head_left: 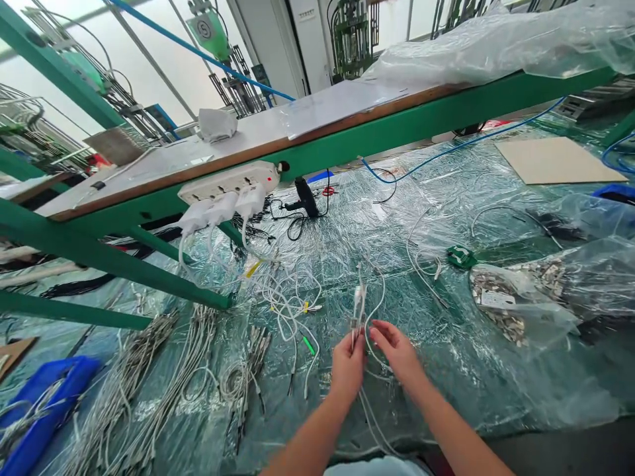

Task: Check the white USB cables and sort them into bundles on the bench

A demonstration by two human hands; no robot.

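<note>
My left hand (348,365) is closed on a bundle of thin white cables (366,413), thumb and fingers pinched together. A pale connector end (358,301) stands up above its fingertips. Just to the right, my right hand (399,354) has its fingers curled, with the fingertips at a looped white cable (381,294) from the same bundle. The exact contact of those fingertips is hard to make out. Left of my hands lies a loose tangle of white cables (285,304) with small yellow tags and a green sleeve (309,345).
Cable bundles (191,360) and a blue tray (47,403) lie at left. A power strip (231,182) with white adapters hangs on the green-framed shelf (397,122). Behind lies a black heat gun (305,198). Plastic bags of small metal parts (501,301) sit at right.
</note>
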